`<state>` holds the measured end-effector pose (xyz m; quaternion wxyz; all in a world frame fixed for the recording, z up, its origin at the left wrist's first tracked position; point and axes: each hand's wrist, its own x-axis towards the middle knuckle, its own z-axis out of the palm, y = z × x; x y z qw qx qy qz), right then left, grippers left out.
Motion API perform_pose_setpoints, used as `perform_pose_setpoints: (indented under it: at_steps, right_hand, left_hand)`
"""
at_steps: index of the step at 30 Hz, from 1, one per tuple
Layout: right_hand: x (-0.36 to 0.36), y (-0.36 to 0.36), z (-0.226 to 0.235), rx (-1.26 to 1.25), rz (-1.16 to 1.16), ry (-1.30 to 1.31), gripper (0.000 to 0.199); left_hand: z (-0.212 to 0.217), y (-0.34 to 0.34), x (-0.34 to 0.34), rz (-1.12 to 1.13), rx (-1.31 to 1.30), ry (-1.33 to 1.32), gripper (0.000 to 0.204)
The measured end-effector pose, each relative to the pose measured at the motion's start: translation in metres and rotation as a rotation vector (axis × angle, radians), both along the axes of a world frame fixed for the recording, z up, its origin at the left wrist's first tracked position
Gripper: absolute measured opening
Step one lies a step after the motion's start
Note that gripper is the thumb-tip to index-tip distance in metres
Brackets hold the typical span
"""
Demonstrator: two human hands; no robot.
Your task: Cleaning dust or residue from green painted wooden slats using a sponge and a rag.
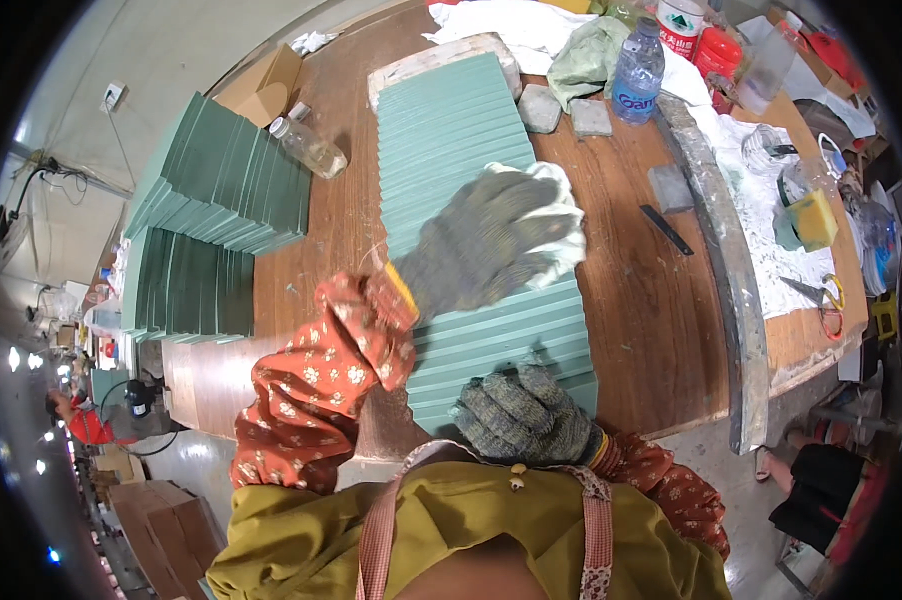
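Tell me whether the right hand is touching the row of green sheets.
Touching. The head view shows the gloved right hand pressed on the near end of the row of green sheets, with no gap visible.

A brown wooden table (641, 320) fills the middle of the view, its top scuffed and patched with white residue toward the right. A long grey metal bar (731, 290) is laid along its right side. Pale grey concrete floor (171, 60) is seen to the upper left, where a wall socket (114, 96) and trailing cables (61, 180) are fixed. Small bright lamps (13, 358) are strung down the dim left edge.
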<state>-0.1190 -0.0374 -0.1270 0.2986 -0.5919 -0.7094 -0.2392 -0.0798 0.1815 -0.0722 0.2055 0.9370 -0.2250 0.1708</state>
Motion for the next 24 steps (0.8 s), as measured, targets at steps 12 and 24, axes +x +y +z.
perform_pose_setpoints:
  at_steps: [12, 24]
  right_hand:
    - [0.004, -0.007, -0.019, 0.011, -0.096, -0.040, 0.036]
    - [-0.006, -0.001, -0.020, 0.117, -0.154, 0.066, 0.031]
  left_hand:
    - [0.059, 0.030, -0.045, 0.249, -0.205, 0.096, 0.035]
    - [0.019, 0.076, -0.156, 0.287, 0.309, 0.246, 0.030]
